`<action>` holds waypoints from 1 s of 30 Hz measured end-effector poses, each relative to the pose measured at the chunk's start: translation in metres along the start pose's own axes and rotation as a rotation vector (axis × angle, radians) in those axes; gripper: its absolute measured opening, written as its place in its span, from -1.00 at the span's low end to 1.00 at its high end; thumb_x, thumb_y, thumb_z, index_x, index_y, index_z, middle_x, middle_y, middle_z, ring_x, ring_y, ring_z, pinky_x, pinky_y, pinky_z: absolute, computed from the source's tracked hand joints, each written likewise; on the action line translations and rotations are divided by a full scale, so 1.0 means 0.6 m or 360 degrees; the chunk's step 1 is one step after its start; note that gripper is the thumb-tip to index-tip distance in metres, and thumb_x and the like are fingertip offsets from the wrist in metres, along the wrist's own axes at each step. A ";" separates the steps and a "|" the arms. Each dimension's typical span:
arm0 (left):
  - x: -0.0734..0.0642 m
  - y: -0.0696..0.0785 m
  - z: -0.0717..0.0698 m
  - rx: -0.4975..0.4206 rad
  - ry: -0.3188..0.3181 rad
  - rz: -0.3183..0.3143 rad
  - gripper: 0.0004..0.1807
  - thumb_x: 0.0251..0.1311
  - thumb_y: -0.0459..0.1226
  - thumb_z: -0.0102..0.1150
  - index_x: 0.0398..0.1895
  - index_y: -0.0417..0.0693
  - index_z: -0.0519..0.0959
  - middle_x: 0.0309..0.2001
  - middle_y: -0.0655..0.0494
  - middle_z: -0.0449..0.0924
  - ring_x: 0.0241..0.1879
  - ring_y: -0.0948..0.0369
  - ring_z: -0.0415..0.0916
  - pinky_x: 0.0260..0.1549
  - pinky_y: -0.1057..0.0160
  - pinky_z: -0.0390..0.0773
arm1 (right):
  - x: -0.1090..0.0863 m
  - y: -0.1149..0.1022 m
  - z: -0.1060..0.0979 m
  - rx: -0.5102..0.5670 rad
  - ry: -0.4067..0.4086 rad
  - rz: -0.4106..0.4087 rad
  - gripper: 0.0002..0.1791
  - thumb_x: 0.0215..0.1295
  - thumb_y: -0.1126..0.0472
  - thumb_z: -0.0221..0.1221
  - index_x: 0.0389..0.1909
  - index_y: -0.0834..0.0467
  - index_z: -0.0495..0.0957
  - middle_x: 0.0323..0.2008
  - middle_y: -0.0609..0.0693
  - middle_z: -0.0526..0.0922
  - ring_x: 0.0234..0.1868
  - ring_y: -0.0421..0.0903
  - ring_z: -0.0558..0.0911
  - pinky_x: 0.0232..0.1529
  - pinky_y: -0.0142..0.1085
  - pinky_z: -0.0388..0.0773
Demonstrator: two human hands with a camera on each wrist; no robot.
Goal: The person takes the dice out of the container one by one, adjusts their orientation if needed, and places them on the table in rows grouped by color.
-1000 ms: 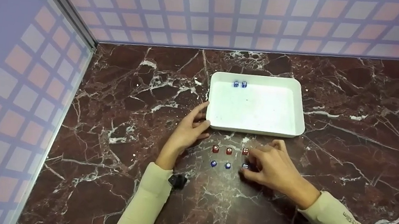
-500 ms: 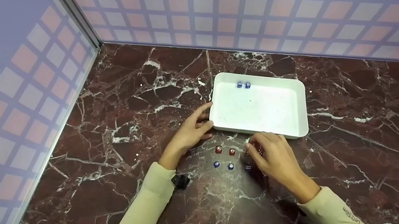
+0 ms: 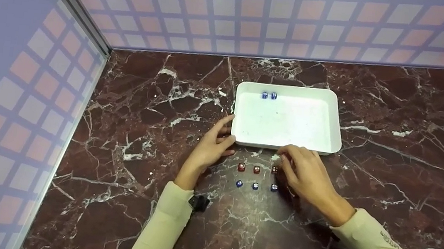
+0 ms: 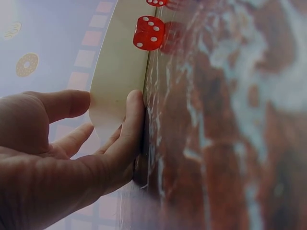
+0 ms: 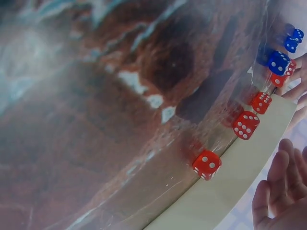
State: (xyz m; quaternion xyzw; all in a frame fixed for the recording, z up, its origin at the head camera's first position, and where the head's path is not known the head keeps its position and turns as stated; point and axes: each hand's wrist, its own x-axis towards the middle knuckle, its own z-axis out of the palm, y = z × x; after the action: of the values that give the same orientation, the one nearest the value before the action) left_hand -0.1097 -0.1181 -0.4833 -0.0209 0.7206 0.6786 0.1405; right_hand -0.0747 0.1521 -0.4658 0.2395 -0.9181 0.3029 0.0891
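Note:
A white tray (image 3: 289,121) stands at the back, with two blue dice (image 3: 269,95) inside by its far wall. My left hand (image 3: 210,146) rests its extended fingers against the tray's left front corner; its fingers (image 4: 132,112) lie along the wall in the left wrist view. Below the tray sit red dice (image 3: 257,169) in a row, with blue dice (image 3: 255,186) in a row nearer me. My right hand (image 3: 306,174) hovers by the right end of the red row, fingers loosely bent with nothing visible between them. A red die (image 5: 207,164) lies nearest it in the right wrist view.
The dark red marbled tabletop (image 3: 153,141) stretches around the tray. A tiled wall panel (image 3: 225,24) borders the back, and another panel (image 3: 9,117) stands along the left. Metal posts mark the corners.
My right hand has moved from the right-end blue and red dice toward the tray's front edge. Its fingers have let the right-end dice show again. The left hand keeps its place.

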 end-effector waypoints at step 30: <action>0.002 0.002 0.001 0.0010 0.0012 0.0000 -0.32 0.55 -0.38 0.07 0.67 0.14 0.24 0.36 -0.27 0.38 0.15 -0.06 0.59 -0.01 0.11 0.82 | 0.054 0.022 -0.009 0.0180 0.0113 0.0375 -0.69 0.42 0.26 0.28 0.11 0.29 0.60 0.07 0.25 0.57 0.11 0.22 0.42 0.15 0.08 0.27</action>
State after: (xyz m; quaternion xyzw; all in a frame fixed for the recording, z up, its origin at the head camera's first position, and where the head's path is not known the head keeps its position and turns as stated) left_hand -0.1110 -0.1176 -0.4826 -0.0228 0.7232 0.6764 0.1379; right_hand -0.1093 0.1520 -0.4586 0.1238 -0.9176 0.3709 0.0716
